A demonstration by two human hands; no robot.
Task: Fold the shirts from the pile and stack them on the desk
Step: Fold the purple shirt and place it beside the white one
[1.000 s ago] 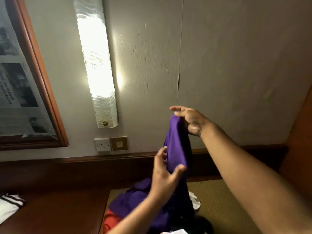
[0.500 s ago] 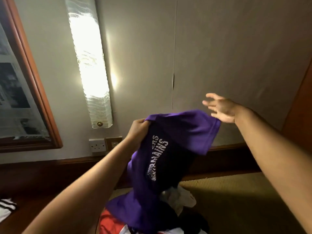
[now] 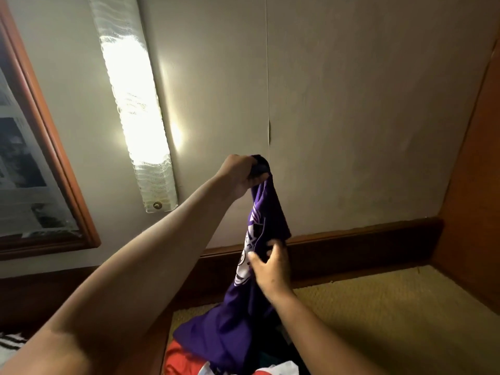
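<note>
A purple shirt (image 3: 263,212) with white lettering hangs bunched in front of the wall. My left hand (image 3: 238,175) grips its top end, held high. My right hand (image 3: 270,266) grasps the shirt lower down, near the white print, fingers curled on the cloth. The shirt's lower part trails down onto a pile of shirts (image 3: 189,358) at the bottom edge, where red, white and dark cloth shows. The pile lies on a yellowish-green mat (image 3: 378,315).
A lit wall lamp (image 3: 135,104) hangs at the left. A framed picture (image 3: 32,163) is further left. Dark wooden trim (image 3: 365,239) runs along the wall's base. A wooden panel (image 3: 476,185) stands at the right. A striped white cloth (image 3: 10,345) lies at the bottom left.
My right hand came down from the shirt's top corner and took hold lower down. My left hand rose higher. The spread shirt now hangs bunched and narrow.
</note>
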